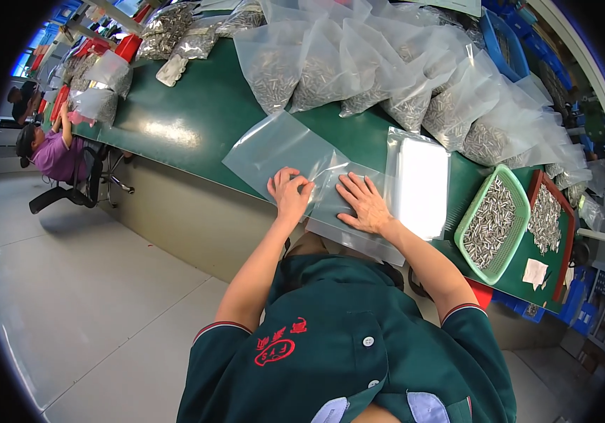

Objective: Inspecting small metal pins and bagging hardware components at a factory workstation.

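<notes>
A clear plastic bag (285, 148) lies flat and unfilled across the green table's near edge. My left hand (290, 195) is on its lower part, fingers bent and thumb drawn in, pinching the film. To the right, my right hand (366, 204) rests palm down on the clear film with its fingers spread. Creases run through the plastic between the two hands. Beside my right hand lies a stack of white sheets (421, 187) in a clear sleeve. More clear film (352, 240) hangs over the table edge below my hands.
Plastic bags filled with small metal pins (316, 74) crowd the far side of the green table (175, 106). At right stand a green basket (526, 211) of metal pins and a red-rimmed tray (569, 243). A person in purple (59, 156) sits at far left.
</notes>
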The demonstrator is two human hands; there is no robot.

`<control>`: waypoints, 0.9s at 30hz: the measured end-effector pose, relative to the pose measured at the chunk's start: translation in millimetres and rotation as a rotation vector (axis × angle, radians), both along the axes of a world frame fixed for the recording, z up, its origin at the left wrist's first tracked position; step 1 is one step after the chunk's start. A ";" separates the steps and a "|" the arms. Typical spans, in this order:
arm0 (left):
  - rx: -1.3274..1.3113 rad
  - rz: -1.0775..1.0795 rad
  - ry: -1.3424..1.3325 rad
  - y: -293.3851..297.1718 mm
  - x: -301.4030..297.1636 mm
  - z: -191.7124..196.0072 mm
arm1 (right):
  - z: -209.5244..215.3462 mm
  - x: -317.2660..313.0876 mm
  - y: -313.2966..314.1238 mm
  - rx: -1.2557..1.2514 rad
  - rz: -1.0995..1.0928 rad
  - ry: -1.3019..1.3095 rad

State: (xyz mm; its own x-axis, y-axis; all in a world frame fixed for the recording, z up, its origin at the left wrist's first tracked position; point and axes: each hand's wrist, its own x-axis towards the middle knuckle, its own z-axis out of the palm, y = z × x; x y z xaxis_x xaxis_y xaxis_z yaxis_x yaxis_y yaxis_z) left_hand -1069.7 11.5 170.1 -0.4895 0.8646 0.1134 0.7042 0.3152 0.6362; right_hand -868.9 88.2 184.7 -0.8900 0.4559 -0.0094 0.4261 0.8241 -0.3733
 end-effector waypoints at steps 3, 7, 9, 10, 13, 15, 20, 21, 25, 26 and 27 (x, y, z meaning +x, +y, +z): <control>0.020 -0.027 0.071 -2.4 -2.8 9.9 | -1.9 -4.7 0.4 0.016 0.006 -0.012; 0.038 -0.129 0.161 -7.6 -7.2 15.5 | -4.1 -11.4 -1.7 0.018 -0.025 0.010; 0.026 -0.163 0.193 -12.7 -7.9 12.2 | -2.8 -15.5 -3.9 0.020 -0.035 0.014; -0.008 -0.166 0.149 -15.5 -8.1 9.4 | -1.7 -18.2 -5.1 0.021 -0.049 0.016; 0.000 -0.186 0.038 -24.2 -6.4 3.9 | -8.0 -23.0 -8.2 -0.003 -0.105 0.051; 0.043 -0.199 -0.029 -30.1 -5.5 2.6 | -11.9 -23.0 -7.7 0.002 -0.123 0.067; 0.003 -0.270 -0.067 -47.1 -7.4 6.8 | -17.5 -27.4 -9.8 0.007 -0.171 0.046; 0.000 -0.268 -0.068 -51.4 -8.9 6.3 | -18.6 -29.2 -10.9 0.003 -0.178 0.045; -0.023 -0.322 -0.033 -66.6 -15.0 3.2 | -21.8 -37.5 -16.9 0.005 -0.220 0.080; -0.032 -0.344 -0.010 -69.5 -16.3 2.2 | -22.3 -40.3 -18.0 0.012 -0.251 0.086; -0.034 -0.341 -0.009 -70.3 -16.0 3.6 | -23.2 -42.8 -19.5 0.019 -0.282 0.091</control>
State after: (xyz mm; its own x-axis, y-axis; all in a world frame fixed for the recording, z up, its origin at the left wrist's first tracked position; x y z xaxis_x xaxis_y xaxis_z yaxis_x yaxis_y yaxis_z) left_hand -1085.7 -58.8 173.7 -0.1723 0.9819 0.0782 0.7668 0.0839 0.6363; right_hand -911.7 68.8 161.4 -0.7250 0.6846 0.0760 0.6045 0.6853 -0.4062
